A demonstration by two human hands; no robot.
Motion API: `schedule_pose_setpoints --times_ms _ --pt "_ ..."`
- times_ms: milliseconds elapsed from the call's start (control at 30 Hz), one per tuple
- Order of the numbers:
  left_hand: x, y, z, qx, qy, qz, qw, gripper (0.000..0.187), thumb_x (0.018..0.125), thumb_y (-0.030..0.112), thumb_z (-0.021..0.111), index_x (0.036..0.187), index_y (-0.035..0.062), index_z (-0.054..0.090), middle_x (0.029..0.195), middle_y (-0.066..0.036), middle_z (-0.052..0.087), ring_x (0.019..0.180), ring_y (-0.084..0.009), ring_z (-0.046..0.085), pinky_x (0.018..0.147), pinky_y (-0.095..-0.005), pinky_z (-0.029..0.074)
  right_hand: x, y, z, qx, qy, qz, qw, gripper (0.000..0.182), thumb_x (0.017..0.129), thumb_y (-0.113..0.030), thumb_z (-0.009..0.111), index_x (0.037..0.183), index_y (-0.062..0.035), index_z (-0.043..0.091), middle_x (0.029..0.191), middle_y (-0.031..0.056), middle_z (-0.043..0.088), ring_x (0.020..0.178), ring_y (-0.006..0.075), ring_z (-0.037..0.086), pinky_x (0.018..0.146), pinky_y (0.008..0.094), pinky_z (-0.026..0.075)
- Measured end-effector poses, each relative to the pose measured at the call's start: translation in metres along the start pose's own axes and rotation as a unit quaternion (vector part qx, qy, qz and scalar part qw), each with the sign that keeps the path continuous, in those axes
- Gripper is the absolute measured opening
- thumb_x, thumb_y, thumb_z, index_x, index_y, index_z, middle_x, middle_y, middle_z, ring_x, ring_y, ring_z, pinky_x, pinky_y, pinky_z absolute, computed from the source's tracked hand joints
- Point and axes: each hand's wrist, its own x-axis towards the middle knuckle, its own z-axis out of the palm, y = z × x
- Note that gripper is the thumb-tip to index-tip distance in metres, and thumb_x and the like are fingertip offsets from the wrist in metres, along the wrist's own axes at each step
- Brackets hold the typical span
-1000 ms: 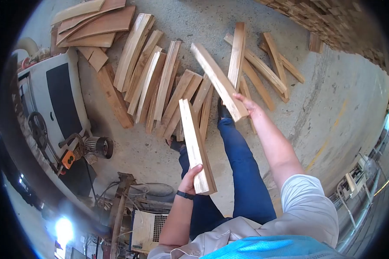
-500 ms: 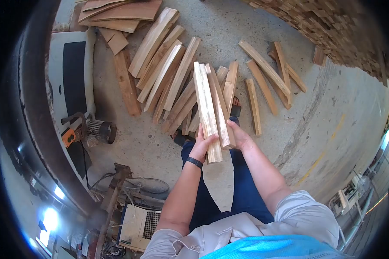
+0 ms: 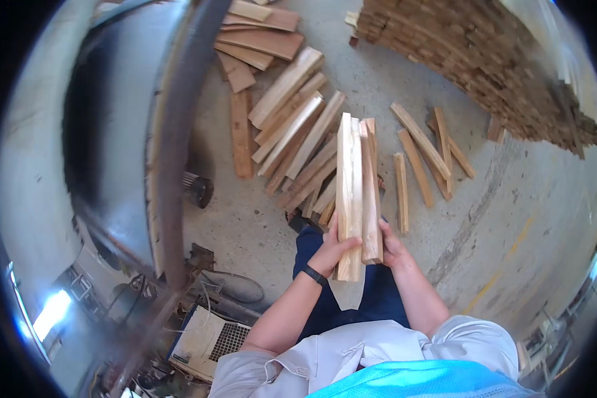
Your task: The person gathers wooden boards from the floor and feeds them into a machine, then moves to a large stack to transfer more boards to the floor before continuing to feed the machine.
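Note:
My left hand (image 3: 335, 253) is closed around the lower part of a pale wooden strip (image 3: 349, 199), its thumb lying across the front face. Beside it, my right hand (image 3: 394, 245) grips a second wooden strip (image 3: 372, 219) from the right, with the fingers mostly hidden behind the wood. Both strips stand lengthwise side by side in front of my legs, far ends pointing away from me. Beyond them, a loose heap of wooden beams (image 3: 286, 89) lies on the concrete floor, partly covered by what I hold.
Several separate strips (image 3: 421, 140) lie on the floor to the right. A large stack of wood (image 3: 444, 50) rises at the back right, and flat boards (image 3: 262, 43) lie at the back left. Machinery with a dark frame (image 3: 172, 146) stands close on my left, with a motor (image 3: 198, 190) near the floor.
The view has shifted, so the heap and my hands appear farther right and lower, and the machine frame fills more of the left. The held strips point more straight ahead.

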Motion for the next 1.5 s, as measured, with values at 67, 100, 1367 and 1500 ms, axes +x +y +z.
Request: schedule_pose_setpoints --times_ms 67,100,1367,1500 --pt "-0.030 0.021 0.013 0.016 0.013 0.039 0.999 0.107 0.079 0.022 0.079 0.158 0.0054 0.009 0.145 -0.019 0.046 0.131 -0.0244 0.048 0.106 -0.0339 0.043 -0.022 -0.005 0.025 -0.020 -0.020 0.005 1.000 0.077 0.090 -0.054 0.064 0.144 -0.0030 0.044 0.138 0.0164 0.055 0.124 0.0271 0.056 0.105 0.0430 0.047" --pt "-0.050 0.037 0.025 0.013 -0.003 0.073 0.997 0.108 0.078 0.023 0.079 0.158 0.0058 0.010 0.146 -0.020 0.044 0.132 -0.0251 0.047 0.107 -0.0339 0.042 -0.037 -0.011 0.046 -0.035 -0.025 -0.008 0.999 0.080 0.088 -0.055 0.065 0.144 -0.0029 0.043 0.138 0.0165 0.055 0.124 0.0274 0.056 0.105 0.0428 0.048" --pt "-0.271 0.098 -0.178 -0.416 0.148 0.384 0.811 0.065 0.087 0.037 0.072 0.140 0.0127 0.043 0.121 -0.010 0.060 0.113 -0.0276 0.060 0.093 -0.0446 0.053 0.056 0.066 0.429 -0.499 -0.187 0.072 0.843 0.057 0.098 -0.051 0.052 0.136 -0.0085 0.054 0.122 0.0096 0.064 0.108 0.0221 0.063 0.087 0.0393 0.054" --pt "-0.265 0.088 -0.187 -0.383 0.232 0.399 0.800 0.067 0.086 0.031 0.073 0.142 0.0151 0.040 0.123 -0.009 0.057 0.110 -0.0261 0.060 0.093 -0.0438 0.053 0.050 0.069 0.425 -0.587 -0.140 -0.012 0.797 0.056 0.096 -0.046 0.061 0.134 -0.0064 0.054 0.114 0.0114 0.064 0.107 0.0270 0.063 0.094 0.0414 0.052"
